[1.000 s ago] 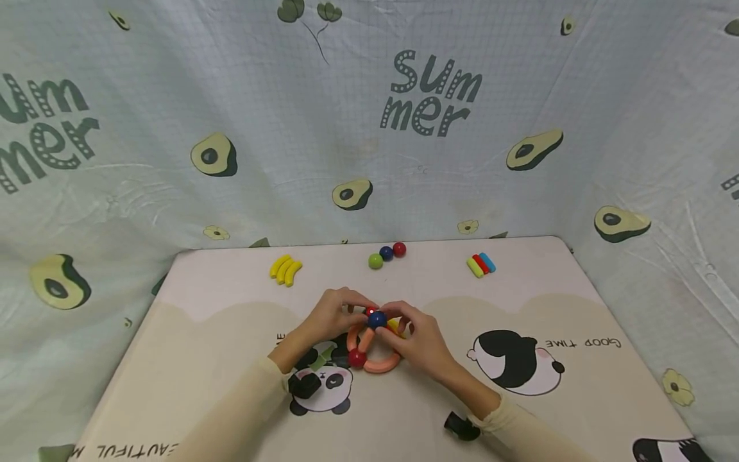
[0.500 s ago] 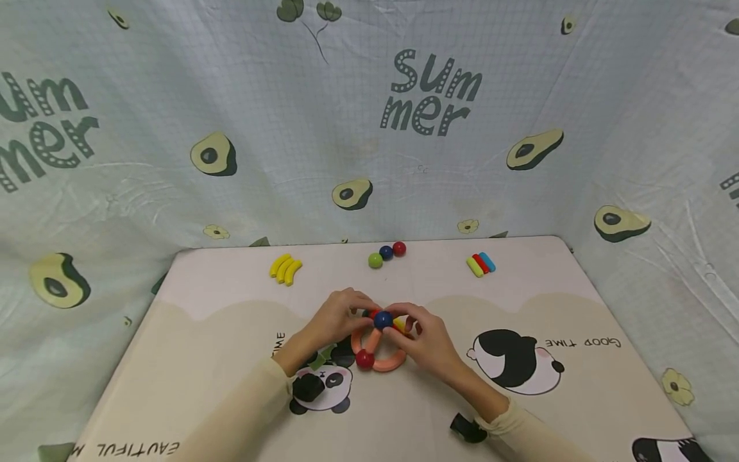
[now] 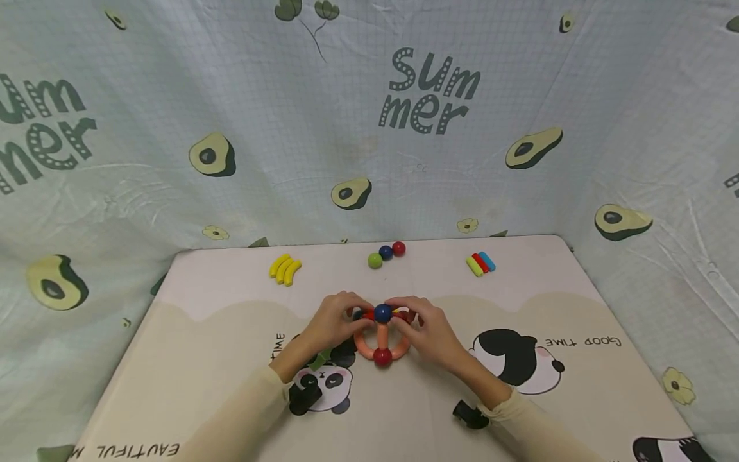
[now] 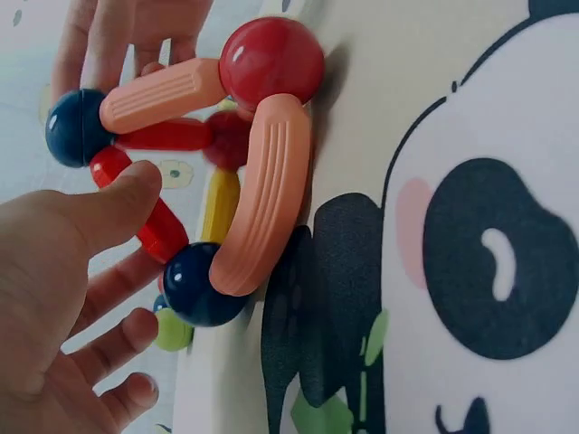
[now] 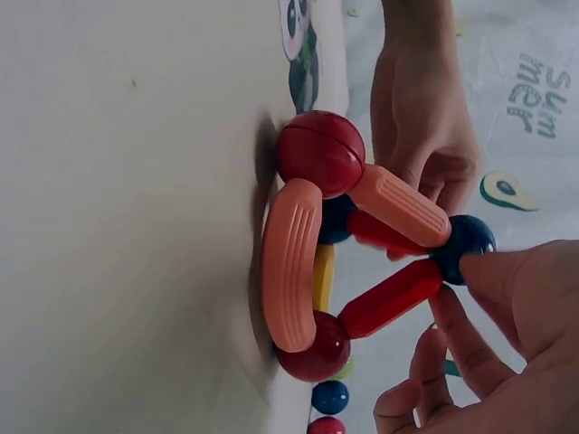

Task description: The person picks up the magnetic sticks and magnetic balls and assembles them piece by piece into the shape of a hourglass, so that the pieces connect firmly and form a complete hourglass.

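Between both hands stands a frame of magnetic rods and balls. Curved orange rods [image 4: 270, 194] form its base, joined by a red ball [image 3: 382, 357] in front and a dark blue ball [image 4: 201, 284] at one side. A straight orange rod [image 3: 383, 336] and two red rods meet at the top blue ball [image 3: 383, 313]. My left hand [image 3: 335, 322] pinches one red rod [image 4: 165, 231] between thumb and fingers. My right hand [image 3: 432, 330] pinches the top blue ball, fingertips right by the end of the other red rod [image 5: 392, 298]. A yellow rod [image 4: 220, 203] shows behind, partly hidden.
Along the table's back edge lie yellow curved rods [image 3: 285, 269], a row of green, blue and red balls [image 3: 386, 253], and short coloured rods [image 3: 481, 264]. A printed cloth [image 3: 346, 128] hangs behind the table [image 3: 202, 385].
The frame has turned, so its front red ball has moved from the left to directly below the top blue ball. Both hands have shifted slightly right while keeping hold.
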### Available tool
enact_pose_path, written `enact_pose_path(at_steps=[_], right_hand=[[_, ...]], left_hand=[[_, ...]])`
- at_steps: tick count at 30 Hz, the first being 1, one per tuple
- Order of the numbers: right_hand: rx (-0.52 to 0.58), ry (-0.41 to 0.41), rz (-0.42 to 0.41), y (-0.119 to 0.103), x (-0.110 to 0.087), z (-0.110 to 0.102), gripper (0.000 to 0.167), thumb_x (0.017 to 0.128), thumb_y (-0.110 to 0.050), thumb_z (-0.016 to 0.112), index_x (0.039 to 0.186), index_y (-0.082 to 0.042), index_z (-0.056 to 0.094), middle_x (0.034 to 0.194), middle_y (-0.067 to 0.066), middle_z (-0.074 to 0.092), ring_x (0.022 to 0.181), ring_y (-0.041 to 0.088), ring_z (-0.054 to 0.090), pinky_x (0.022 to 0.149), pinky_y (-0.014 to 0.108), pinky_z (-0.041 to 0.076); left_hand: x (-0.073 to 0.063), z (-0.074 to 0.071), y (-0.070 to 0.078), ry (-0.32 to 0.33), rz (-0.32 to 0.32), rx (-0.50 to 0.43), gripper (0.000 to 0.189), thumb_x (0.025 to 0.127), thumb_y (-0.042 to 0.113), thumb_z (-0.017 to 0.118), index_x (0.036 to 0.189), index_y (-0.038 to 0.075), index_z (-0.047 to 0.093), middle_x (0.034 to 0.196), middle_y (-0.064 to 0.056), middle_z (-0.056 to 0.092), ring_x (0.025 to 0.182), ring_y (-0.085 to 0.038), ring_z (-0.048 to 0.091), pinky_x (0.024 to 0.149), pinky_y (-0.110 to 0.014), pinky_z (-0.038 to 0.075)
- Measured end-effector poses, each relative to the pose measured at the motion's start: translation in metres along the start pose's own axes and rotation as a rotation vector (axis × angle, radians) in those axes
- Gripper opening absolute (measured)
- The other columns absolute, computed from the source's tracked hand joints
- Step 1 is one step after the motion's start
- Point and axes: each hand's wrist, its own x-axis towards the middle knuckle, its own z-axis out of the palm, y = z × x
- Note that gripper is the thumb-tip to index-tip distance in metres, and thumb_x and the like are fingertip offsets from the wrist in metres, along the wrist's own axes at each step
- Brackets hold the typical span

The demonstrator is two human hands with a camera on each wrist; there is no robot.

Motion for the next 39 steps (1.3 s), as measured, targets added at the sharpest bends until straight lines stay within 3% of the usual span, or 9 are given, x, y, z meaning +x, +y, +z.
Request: enact_pose_path(at_steps=[8,18,30,39], right_hand=[[-0.005,-0.025,0.022,-0.003,0.009,0.001,0.043,0.09,-0.023,0.081,0.131,-0.017,0.069,0.118,-0.003,0.071,0.092,0.022,0.055,0.069,0.029,0.048],[-0.046,-0.037,0.001,0.004,0.026,0.001,0.039,0.094,-0.016,0.077,0.132,-0.016,0.068,0.106,-0.002,0.068,0.089,0.017,0.054,0.066,0.025,0.046],[-0.027,-0.07,-0.029,0.014,0.029,-0.005,0.037,0.095,-0.015,0.075,0.131,-0.017,0.068,0.106,0.001,0.068,0.088,0.017,0.054,0.066,0.026,0.046],[-0.05,-0.079,-0.054,0.022,0.033,-0.011,0.036,0.097,-0.016,0.072,0.133,-0.02,0.067,0.102,-0.005,0.066,0.087,0.014,0.053,0.068,0.028,0.046]], left_hand=[[-0.006,0.003,0.001,0.087,-0.056,-0.007,0.025,0.084,0.015,0.086,0.108,0.011,0.079,0.101,0.002,0.076,0.081,-0.021,0.059,0.069,-0.025,0.047],[-0.007,0.01,0.001,0.179,-0.104,0.023,0.026,0.084,0.016,0.087,0.107,0.009,0.077,0.094,0.0,0.073,0.076,-0.021,0.058,0.066,-0.025,0.047],[-0.007,0.009,0.003,0.152,-0.117,0.026,0.028,0.086,0.014,0.085,0.111,0.008,0.076,0.098,0.0,0.073,0.078,-0.018,0.055,0.067,-0.024,0.047],[-0.002,0.015,0.005,0.203,-0.107,0.029,0.024,0.086,0.015,0.085,0.107,0.006,0.076,0.093,-0.002,0.073,0.075,-0.019,0.055,0.066,-0.026,0.046]])
